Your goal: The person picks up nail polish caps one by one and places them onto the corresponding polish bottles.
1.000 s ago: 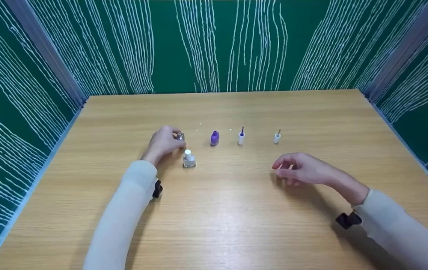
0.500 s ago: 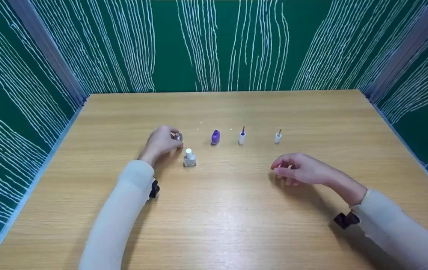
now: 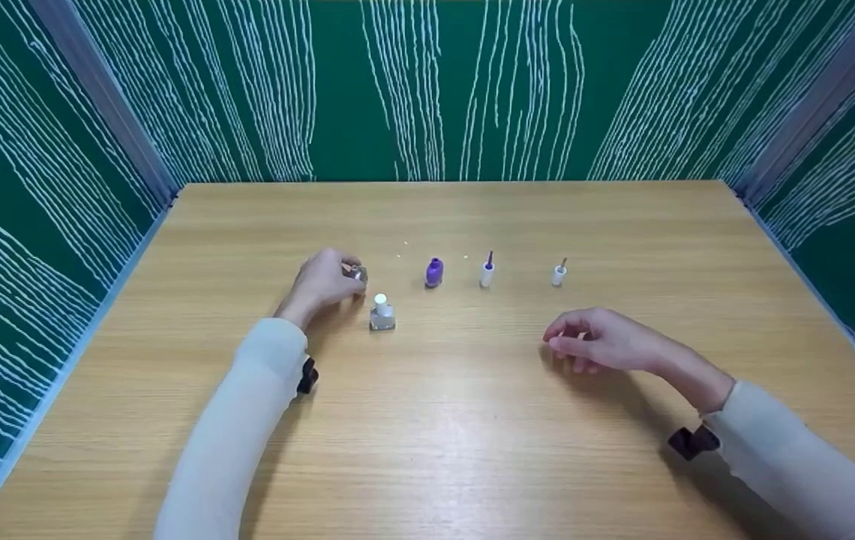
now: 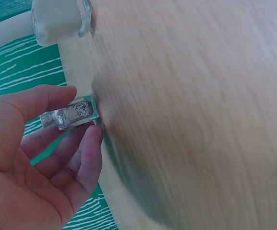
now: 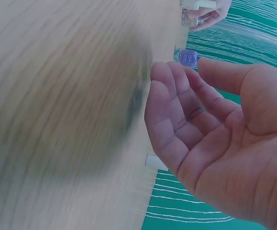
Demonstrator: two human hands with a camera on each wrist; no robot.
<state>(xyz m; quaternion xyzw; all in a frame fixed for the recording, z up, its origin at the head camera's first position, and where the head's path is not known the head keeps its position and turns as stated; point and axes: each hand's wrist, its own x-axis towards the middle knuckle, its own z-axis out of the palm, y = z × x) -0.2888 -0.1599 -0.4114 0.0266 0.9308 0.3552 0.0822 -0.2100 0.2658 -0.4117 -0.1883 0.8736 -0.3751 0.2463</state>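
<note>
My left hand (image 3: 320, 283) holds a small open-necked nail polish bottle (image 4: 74, 114) with silver glitter between thumb and fingers. The bottle stands on the table, its cap off. Nearer me is a capped nail polish bottle (image 3: 382, 315), pale with a white cap. To the right stands an uncapped purple nail polish bottle (image 3: 434, 273). Beyond it, a white cap with a purple brush (image 3: 487, 271) stands brush up, and another white brush cap (image 3: 559, 274) is farther right. My right hand (image 3: 604, 341) hovers low over the table, its fingers loosely curled around nothing.
The wooden table (image 3: 427, 450) is bordered by green walls (image 3: 367, 90) with white wavy lines. Several tiny white crumbs lie behind the purple bottle. Both sleeves carry a dark clip-like piece near the wrist.
The left hand has shifted the glitter bottle slightly to the left, away from the purple one. My right hand stays nearly still. The head view has drifted a little.
</note>
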